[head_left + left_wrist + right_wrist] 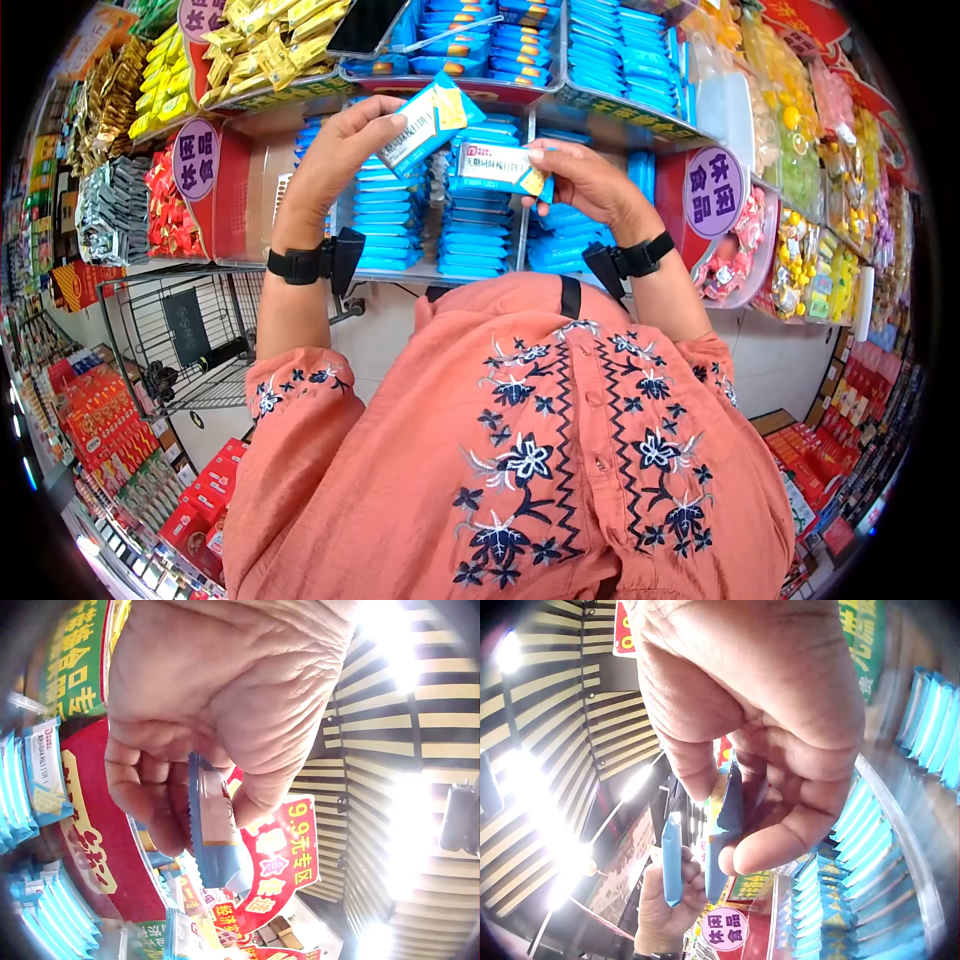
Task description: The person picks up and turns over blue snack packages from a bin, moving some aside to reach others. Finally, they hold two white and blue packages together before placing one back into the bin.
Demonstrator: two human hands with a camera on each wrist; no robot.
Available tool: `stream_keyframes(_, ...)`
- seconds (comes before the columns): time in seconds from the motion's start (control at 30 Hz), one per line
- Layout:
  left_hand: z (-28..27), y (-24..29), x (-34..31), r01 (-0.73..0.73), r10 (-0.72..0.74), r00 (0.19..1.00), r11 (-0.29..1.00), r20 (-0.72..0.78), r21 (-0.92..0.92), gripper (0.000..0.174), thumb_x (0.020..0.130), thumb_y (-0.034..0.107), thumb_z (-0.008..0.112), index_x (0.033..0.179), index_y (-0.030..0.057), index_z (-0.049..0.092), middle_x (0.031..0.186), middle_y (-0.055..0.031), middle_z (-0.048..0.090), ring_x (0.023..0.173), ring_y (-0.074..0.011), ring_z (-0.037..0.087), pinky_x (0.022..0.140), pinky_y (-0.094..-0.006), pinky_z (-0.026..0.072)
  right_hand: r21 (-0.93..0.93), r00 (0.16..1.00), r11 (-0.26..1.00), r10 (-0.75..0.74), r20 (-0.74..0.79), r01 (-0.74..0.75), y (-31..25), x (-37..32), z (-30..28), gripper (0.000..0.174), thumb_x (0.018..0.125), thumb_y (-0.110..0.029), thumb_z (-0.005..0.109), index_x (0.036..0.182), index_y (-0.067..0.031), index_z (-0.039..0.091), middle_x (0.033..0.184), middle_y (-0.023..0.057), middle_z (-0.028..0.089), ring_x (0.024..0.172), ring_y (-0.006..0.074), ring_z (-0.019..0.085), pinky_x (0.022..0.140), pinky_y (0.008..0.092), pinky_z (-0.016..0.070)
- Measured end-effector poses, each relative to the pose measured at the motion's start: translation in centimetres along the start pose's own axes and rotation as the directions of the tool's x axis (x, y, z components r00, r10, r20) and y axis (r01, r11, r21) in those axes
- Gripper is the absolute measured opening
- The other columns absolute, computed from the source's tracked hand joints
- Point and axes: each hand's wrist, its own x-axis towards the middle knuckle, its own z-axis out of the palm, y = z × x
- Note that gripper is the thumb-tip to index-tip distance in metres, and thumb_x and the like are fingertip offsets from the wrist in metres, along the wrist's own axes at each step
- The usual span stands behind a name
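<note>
In the head view my left hand point(355, 150) pinches a blue and white wrapped packet point(425, 125), tilted, by its left end. My right hand point(590, 185) pinches the right end of a similar packet point(492, 168), held nearly level and a little lower. Both printed faces point toward the head camera. The left wrist view shows the left hand point(225, 712) with its packet point(217, 825) between thumb and fingers. In the right wrist view, the right hand point(757, 735) grips its packet point(721, 840), and the other packet point(672, 862) is beside it.
Stacks of blue packets point(475, 225) fill the bins below and behind the hands. Yellow packets point(270, 45) lie in an upper left bin, and a dark flat device point(368, 25) rests near the top. A wire cart point(185, 330) stands at the left; purple round signs point(714, 192) flank the bins.
</note>
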Motion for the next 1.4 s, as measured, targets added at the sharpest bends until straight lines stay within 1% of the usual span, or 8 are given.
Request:
stream_keyframes(0.33,-0.5,-2.0,0.8,0.021,-0.02,1.0,0.997,-0.013,0.072,0.033,0.095,0.024,0.067,0.118,0.0008,0.065,0.099,0.0004,0.067,0.086,-0.0062,0.06,0.078,-0.0254,0.0494,0.02,1.0,1.0,0.018,-0.021,-0.018,0.2,0.1,-0.4,0.029,0.1,-0.029,0.061,0.115,-0.004,0.059,0.1,0.0094,0.067,0.079,0.0196,0.07,0.058,0.0298,0.0572)
stream_keyframes(0.43,-2.0,-5.9,2.4,0.032,0.005,0.995,0.932,-0.101,0.362,0.028,0.095,0.02,0.067,0.116,0.0021,0.064,0.1,-0.002,0.067,0.089,-0.0068,0.06,0.082,-0.0245,0.0493,-0.017,0.998,0.999,0.031,-0.047,-0.032,0.9,0.3,-1.6,0.031,0.099,-0.027,0.061,0.118,-0.0032,0.058,0.1,0.0094,0.067,0.081,0.0196,0.07,0.06,0.0305,0.0579)
stream_keyframes(0.53,-2.7,-8.0,3.1,-0.145,0.292,0.953,0.666,-0.076,0.732,0.027,0.092,0.015,0.067,0.116,0.0026,0.063,0.103,-0.0124,0.068,0.094,-0.0247,0.065,0.083,-0.0355,0.0506,-0.026,0.993,0.999,0.017,-0.114,-0.02,1.2,-0.6,-2.6,0.033,0.098,-0.024,0.061,0.123,-0.0024,0.056,0.101,0.0097,0.066,0.084,0.0204,0.07,0.063,0.0321,0.0587)
stream_keyframes(0.67,-3.7,-9.0,4.1,-0.268,0.498,0.865,0.359,0.06,0.894,0.025,0.087,0.011,0.068,0.111,0.0055,0.064,0.104,-0.0158,0.066,0.098,-0.0369,0.062,0.084,-0.0441,0.0493,-0.006,0.982,1.0,-0.005,-0.188,0.004,1.4,-2.2,-4.8,0.036,0.099,-0.022,0.059,0.128,-0.0026,0.052,0.105,0.0108,0.066,0.087,0.0224,0.07,0.07,0.0355,0.0591)
stream_keyframes(1.03,-4.4,-10.2,5.1,-0.042,0.553,0.833,0.097,-0.019,0.994,0.032,0.082,0.016,0.073,0.113,0.0135,0.065,0.105,-0.0102,0.06,0.102,-0.0337,0.057,0.083,-0.047,0.0461,-0.024,0.884,0.988,-0.148,-0.443,0.153,3.4,-5.5,-10.5,0.032,0.099,-0.016,0.058,0.128,-0.0024,0.053,0.113,0.0129,0.066,0.097,0.0204,0.067,0.08,0.0334,0.0576)
stream_keyframes(1.2,-3.5,-10.8,5.4,0.042,0.579,0.81,0.093,-0.088,0.995,0.032,0.085,0.018,0.072,0.115,0.0122,0.062,0.106,-0.0134,0.06,0.102,-0.0361,0.056,0.086,-0.0469,0.0463,-0.312,0.83,0.949,-0.207,-0.518,0.041,3.8,-6.1,-10.5,0.032,0.09,-0.013,0.059,0.121,-0.0051,0.062,0.112,0.0074,0.067,0.097,0.0123,0.063,0.085,0.0251,0.0491)
stream_keyframes(1.33,-4.0,-11.3,5.9,0.006,0.581,0.811,0.112,-0.07,0.994,0.031,0.084,0.017,0.073,0.112,0.0093,0.061,0.105,-0.0142,0.058,0.102,-0.0361,0.056,0.087,-0.0466,0.0465,-0.542,0.819,0.83,-0.398,-0.414,0.129,5.5,-4.7,-10.4,0.032,0.089,-0.015,0.061,0.118,-0.0041,0.065,0.112,0.0047,0.067,0.098,0.0086,0.061,0.087,0.0233,0.0476)
stream_keyframes(1.4,-4.0,-11.1,6.0,0.01,0.572,0.818,0.104,-0.068,0.994,0.033,0.083,0.016,0.074,0.112,0.009,0.061,0.105,-0.0142,0.057,0.102,-0.0357,0.055,0.086,-0.0467,0.0463,-0.518,0.842,0.852,-0.333,-0.424,0.076,6.3,-4.0,-10.9,0.033,0.087,-0.018,0.063,0.116,-0.0022,0.065,0.109,0.0055,0.068,0.097,0.011,0.061,0.087,0.0255,0.0487)
